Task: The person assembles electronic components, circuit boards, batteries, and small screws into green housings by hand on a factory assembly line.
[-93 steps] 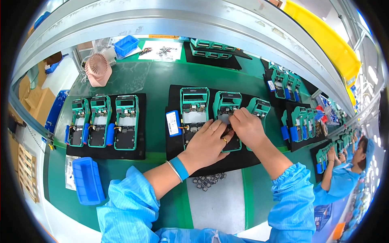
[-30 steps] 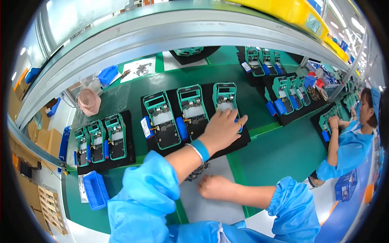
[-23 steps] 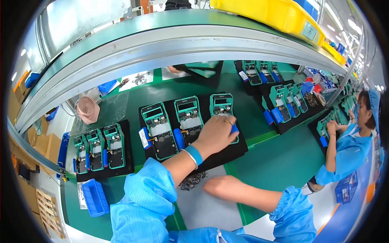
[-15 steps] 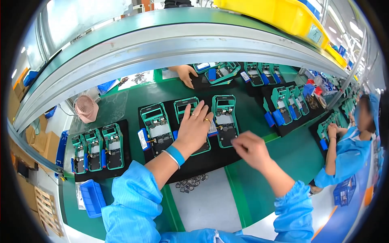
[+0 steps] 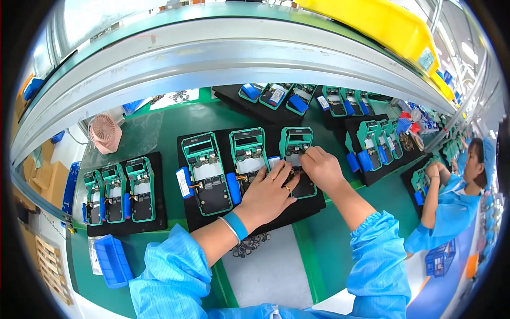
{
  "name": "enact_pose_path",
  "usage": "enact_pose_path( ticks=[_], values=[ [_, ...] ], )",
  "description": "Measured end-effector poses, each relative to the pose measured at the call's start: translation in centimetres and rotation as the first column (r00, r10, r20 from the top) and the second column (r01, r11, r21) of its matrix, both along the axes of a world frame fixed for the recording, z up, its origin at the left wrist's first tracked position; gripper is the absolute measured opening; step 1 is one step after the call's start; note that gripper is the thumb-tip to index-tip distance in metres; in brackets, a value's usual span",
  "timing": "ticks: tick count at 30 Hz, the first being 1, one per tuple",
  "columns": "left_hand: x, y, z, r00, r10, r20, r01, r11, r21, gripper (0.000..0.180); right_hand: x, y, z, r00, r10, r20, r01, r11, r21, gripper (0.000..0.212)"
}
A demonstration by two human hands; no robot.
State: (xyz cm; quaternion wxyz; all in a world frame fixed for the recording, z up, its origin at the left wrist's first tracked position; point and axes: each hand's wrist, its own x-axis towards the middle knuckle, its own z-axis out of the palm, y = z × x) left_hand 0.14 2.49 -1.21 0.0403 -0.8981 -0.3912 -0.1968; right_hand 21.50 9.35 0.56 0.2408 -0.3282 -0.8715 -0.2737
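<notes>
Three green-framed device housings with black panels and wiring lie side by side on a black mat (image 5: 313, 204) in front of me. My right hand (image 5: 324, 169) is closed in a pinch inside the right housing (image 5: 297, 133); its fingertips hide whatever they hold. Fingers apart, my left hand (image 5: 268, 198) rests over the gap between the middle housing (image 5: 249, 164) and the right one, its fingertips at the right housing's left side. A blue battery pack (image 5: 232, 187) lies beside the left housing (image 5: 206, 173), on its right. Another blue-and-white pack (image 5: 184, 182) is at its left.
More housings lie on black mats at left (image 5: 139, 194), back (image 5: 273, 95) and right (image 5: 374, 143). A pink fan (image 5: 104, 134) and blue tray (image 5: 113, 261) are at left. Small metal parts (image 5: 249, 244) lie near me. A metal beam (image 5: 244, 58) crosses ahead; a co-worker (image 5: 451, 186) works at right.
My right hand has moved left and up into the right housing. My left hand has come down and slightly right. At the back, another person's hand has left view, and the housings there lie differently.
</notes>
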Motion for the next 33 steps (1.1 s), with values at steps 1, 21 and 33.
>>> enact_pose_path(
  ticks=[1, 21, 33],
  values=[
    [0.0, 0.1, 0.0, 1.000, 0.003, 0.005, -0.003, 1.000, -0.003, 0.058, -0.1, 0.0, 0.2, 0.999, -0.014, 0.045, 0.013, 1.000, 0.018, 0.017],
    [-0.1, -0.1, 0.5, 1.000, -0.008, 0.015, 0.009, 0.999, -0.047, 0.057, -0.6, 0.0, 1.8, 0.965, -0.230, 0.122, 0.231, 0.973, 0.010, 0.019],
    [-16.1, -9.4, -1.1, 0.629, 0.505, 0.591, -0.453, 0.856, -0.249, 0.052, 3.0, -9.2, -3.6, 0.784, -0.442, -0.435, -0.083, 0.620, -0.780, 0.075]
  ],
)
